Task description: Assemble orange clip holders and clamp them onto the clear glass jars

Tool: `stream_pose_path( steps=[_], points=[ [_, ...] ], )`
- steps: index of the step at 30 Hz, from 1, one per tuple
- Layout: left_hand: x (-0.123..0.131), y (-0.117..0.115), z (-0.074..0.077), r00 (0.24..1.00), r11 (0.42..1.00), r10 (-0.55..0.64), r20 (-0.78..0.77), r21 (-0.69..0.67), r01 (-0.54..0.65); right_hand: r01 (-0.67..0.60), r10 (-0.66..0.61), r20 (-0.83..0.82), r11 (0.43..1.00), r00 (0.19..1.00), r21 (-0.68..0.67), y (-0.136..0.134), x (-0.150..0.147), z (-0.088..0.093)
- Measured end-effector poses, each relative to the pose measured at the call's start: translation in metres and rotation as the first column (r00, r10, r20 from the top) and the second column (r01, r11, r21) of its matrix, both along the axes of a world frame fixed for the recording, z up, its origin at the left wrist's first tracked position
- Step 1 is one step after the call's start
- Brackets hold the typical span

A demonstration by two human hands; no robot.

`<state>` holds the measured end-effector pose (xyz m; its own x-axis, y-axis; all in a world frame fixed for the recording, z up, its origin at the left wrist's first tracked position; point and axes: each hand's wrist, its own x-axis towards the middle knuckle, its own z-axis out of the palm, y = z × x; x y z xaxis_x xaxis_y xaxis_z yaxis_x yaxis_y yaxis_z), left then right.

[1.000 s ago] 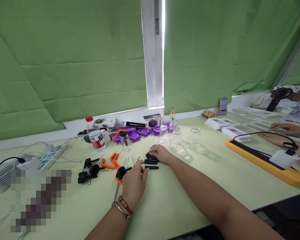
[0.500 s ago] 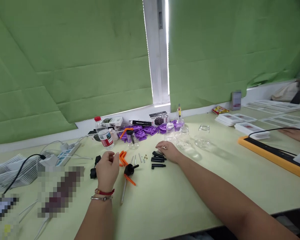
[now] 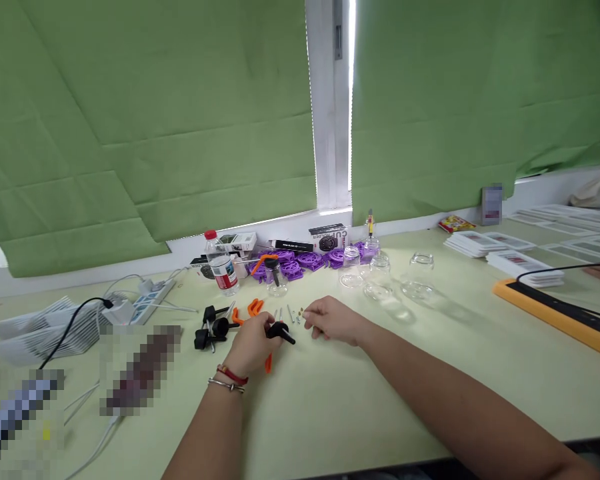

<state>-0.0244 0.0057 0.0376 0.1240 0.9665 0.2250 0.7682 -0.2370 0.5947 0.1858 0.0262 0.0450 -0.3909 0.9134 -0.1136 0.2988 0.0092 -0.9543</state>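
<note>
My left hand [image 3: 253, 345] is closed around a black round head with a stem [image 3: 280, 331]; an orange lever [image 3: 269, 363] shows below it. Beside that hand lie other black heads [image 3: 211, 330] and orange levers [image 3: 255, 307]. My right hand [image 3: 334, 320] has its fingers curled and pinched, close to small brass-coloured bits [image 3: 301, 312] and thin metal pins [image 3: 291, 313]. Whatever is between those fingertips is hidden. The tabletop under my right palm is covered from view.
Clear glass jars [image 3: 379, 277] stand at the back, near purple plastic pieces [image 3: 310, 261]. A water bottle [image 3: 223, 268] stands left of a jar with a black insert [image 3: 276, 280]. White cards [image 3: 525, 261] and an orange-edged device [image 3: 555, 317] lie right. A power strip [image 3: 153, 300] lies left.
My left hand has moved right and taken hold of the black head. My right hand has curled over the spot where several black tube pieces lay, which no longer show. The view has shifted slightly.
</note>
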Motion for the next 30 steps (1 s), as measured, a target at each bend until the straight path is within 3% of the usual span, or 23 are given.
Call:
stream_pose_path(
  steps=[3, 6, 9, 14, 20, 25, 30],
  points=[
    [0.006, -0.001, 0.003, 0.967, 0.989, -0.148, 0.207, 0.004, 0.151, -0.065, 0.06, -0.054, 0.992, 0.997, -0.107, -0.017, -0.013, 0.01],
    [0.013, -0.002, 0.005, 0.964, 0.984, -0.153, 0.215, 0.119, 0.13, -0.118, 0.086, -0.172, 0.975, 0.981, -0.189, -0.03, -0.018, 0.014],
    [0.016, -0.004, 0.004, 0.964, 0.981, -0.177, 0.198, 0.113, 0.157, -0.055, 0.006, -0.234, 0.978, 0.972, -0.202, -0.035, -0.017, 0.008],
    [0.02, -0.006, -0.001, 0.921, 0.957, -0.251, 0.299, -0.067, 0.283, 0.021, -0.08, -0.291, 0.979, 0.953, -0.202, -0.032, -0.011, -0.009],
    [0.022, -0.012, 0.006, 0.91, 0.943, -0.312, 0.273, -0.033, 0.332, 0.174, -0.211, -0.284, 0.973, 0.935, -0.151, -0.03, -0.009, -0.01],
    [0.018, -0.017, 0.015, 0.885, 0.891, -0.428, 0.181, -0.077, 0.447, 0.015, -0.096, -0.299, 0.965, 0.949, -0.261, -0.028, -0.005, -0.015],
    [0.015, -0.018, 0.019, 0.837, 0.841, -0.509, 0.2, -0.089, 0.533, -0.089, -0.029, -0.317, 0.932, 0.948, -0.352, -0.025, -0.003, -0.021]
  ],
)
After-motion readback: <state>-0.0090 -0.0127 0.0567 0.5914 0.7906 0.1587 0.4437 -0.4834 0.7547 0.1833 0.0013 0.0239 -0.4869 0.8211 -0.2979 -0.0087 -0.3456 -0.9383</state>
